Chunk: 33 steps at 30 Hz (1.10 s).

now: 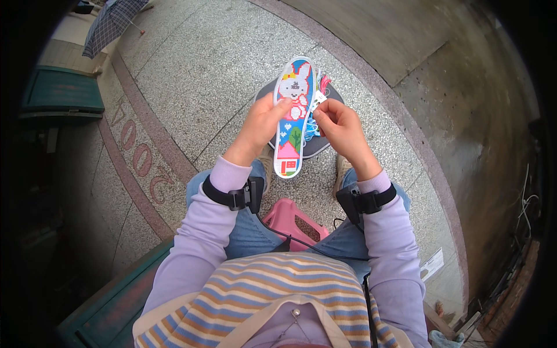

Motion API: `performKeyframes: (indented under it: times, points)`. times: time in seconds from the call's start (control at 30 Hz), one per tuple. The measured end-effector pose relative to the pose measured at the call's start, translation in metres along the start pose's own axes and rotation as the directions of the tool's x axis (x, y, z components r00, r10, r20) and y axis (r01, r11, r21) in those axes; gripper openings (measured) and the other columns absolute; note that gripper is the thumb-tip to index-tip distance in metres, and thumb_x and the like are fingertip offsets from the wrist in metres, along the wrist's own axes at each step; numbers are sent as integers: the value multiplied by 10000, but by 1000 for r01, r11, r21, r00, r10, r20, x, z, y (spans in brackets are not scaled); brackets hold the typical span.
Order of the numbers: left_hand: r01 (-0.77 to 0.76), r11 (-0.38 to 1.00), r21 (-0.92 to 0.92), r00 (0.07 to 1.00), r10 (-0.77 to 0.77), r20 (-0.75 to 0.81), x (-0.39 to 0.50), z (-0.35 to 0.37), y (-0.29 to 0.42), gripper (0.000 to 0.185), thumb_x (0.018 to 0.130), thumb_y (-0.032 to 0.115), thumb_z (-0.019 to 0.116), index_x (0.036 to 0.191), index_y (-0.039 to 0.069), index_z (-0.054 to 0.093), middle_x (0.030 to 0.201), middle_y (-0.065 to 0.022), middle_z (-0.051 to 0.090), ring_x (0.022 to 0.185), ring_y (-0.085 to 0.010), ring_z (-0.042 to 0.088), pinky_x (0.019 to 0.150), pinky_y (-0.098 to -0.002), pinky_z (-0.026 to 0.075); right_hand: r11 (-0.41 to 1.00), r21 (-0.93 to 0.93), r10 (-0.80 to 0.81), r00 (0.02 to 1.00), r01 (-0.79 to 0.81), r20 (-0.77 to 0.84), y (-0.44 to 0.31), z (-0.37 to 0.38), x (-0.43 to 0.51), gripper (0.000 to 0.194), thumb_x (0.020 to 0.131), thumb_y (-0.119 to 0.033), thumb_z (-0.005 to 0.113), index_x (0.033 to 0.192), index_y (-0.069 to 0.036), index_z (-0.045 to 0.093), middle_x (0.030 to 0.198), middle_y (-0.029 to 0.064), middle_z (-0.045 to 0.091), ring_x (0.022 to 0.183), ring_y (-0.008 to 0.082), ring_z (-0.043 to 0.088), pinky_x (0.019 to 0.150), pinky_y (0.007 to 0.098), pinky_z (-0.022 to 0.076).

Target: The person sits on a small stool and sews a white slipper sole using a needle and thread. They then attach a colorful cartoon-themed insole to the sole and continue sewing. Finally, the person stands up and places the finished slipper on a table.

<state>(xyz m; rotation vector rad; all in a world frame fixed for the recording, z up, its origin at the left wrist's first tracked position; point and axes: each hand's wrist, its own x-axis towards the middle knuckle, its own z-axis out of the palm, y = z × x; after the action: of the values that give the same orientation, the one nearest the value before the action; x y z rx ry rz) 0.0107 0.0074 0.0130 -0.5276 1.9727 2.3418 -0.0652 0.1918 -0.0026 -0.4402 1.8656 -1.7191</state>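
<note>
My left hand [256, 126] grips a cross-stitch shoe insole [295, 139] by its left edge, thumb on top. The insole has a white rim and a printed white rabbit, a tree and a pink house on blue. My right hand [343, 126] is at its right edge, thumb and forefinger pinched together. Whether a needle or thread is between those fingertips is too small to tell. Below the insole is a dark grey seat pad [320, 148]. On it lie blue embroidery floss [311, 130], pink floss [324, 82] and a white card with holes [319, 98], partly hidden.
A pink plastic stool [278, 217] stands between my legs on the terrazzo floor [204, 78]. Black cables run from the wrist devices [250, 195]. An open plaid umbrella [109, 28] and green panels [63, 89] are at left. Paper [432, 263] lies at right.
</note>
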Motion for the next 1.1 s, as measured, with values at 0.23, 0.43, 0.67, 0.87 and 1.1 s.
performKeyframes:
  times: [0.23,0.43,0.67,0.87,1.1]
  points:
    - [-17,990,-141,983,-9,-182,1,-1,-3,274,1032,207,533,1179,-5,626,1094,-71,686,1001,-120,639,866,-288,510,990,138,-25,997,35,-77,-5,-13,-3,145,989,-161,623,940,-25,626,690,-33,593,609,41,536,550,213,413]
    - [-41,998,-55,948,21,-318,20,-20,-17,364,1060,331,523,1103,-10,643,959,-51,714,794,-82,663,717,-258,537,974,203,-42,962,100,-270,-6,-27,4,161,1002,-203,607,956,-50,629,751,-11,612,684,63,539,628,224,421]
    - [19,949,315,835,158,-527,45,-48,-57,370,1001,338,625,935,-17,706,837,-54,708,702,-101,612,641,-296,491,949,285,-9,913,137,-409,-4,-35,13,140,989,-169,601,953,-35,614,749,10,618,676,86,543,638,237,440]
    - [115,798,592,815,265,-515,74,-77,-94,406,921,372,683,844,-26,694,752,-172,698,667,-275,664,636,-423,493,919,353,-12,908,174,-418,-5,-40,10,135,990,-170,603,971,-37,617,753,15,622,682,88,551,640,244,446]
    - [178,710,682,822,274,-499,94,-82,-139,354,908,325,660,972,-23,666,905,-258,697,864,-424,687,769,-482,521,890,419,52,870,183,-490,-4,-48,11,138,993,-173,600,982,-36,612,762,20,622,678,92,548,637,243,447]
